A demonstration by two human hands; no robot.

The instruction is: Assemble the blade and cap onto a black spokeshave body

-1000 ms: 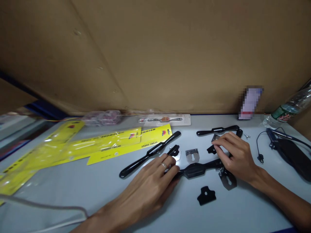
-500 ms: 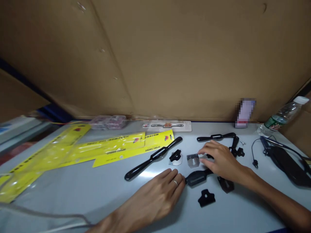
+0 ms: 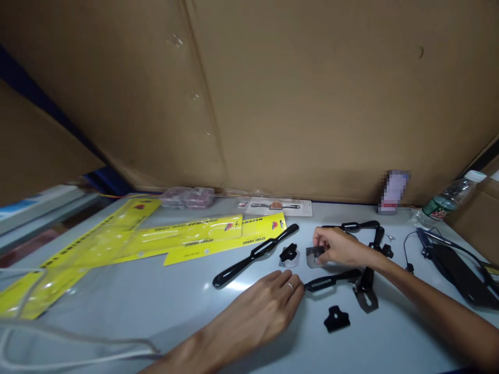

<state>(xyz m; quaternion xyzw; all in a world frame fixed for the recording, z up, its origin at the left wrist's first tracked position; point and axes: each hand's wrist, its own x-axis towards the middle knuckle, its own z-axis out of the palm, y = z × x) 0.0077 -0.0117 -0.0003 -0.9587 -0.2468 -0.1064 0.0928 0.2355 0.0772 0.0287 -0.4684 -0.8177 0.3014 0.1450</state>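
Note:
My left hand [image 3: 267, 301] is closed around the left handle of a black spokeshave body [image 3: 331, 281], whose open middle frame faces up. My right hand [image 3: 341, 246] pinches the edge of a grey slotted blade [image 3: 312, 257] just above that body. To the left lies a second black spokeshave body [image 3: 255, 254]. Beside it a small black cap piece [image 3: 288, 252] rests on another blade. A larger black cap piece [image 3: 337, 319] lies nearer the front. Another slotted blade [image 3: 367, 301] sits under a dark handle, and one more spokeshave body [image 3: 364, 226] lies behind my right hand.
Yellow card packaging [image 3: 183, 241] with clear plastic spreads over the left. At the back are plastic packs [image 3: 189, 197] and a packaged spokeshave [image 3: 278, 206]. On the right stand a blurred-out phone [image 3: 392, 192] and a water bottle [image 3: 444, 202], near a black pouch [image 3: 456, 270].
My right hand has moved left from the small black parts to the slotted blade and closed on it. The held spokeshave body has turned, so its frame opening shows. The view has shifted.

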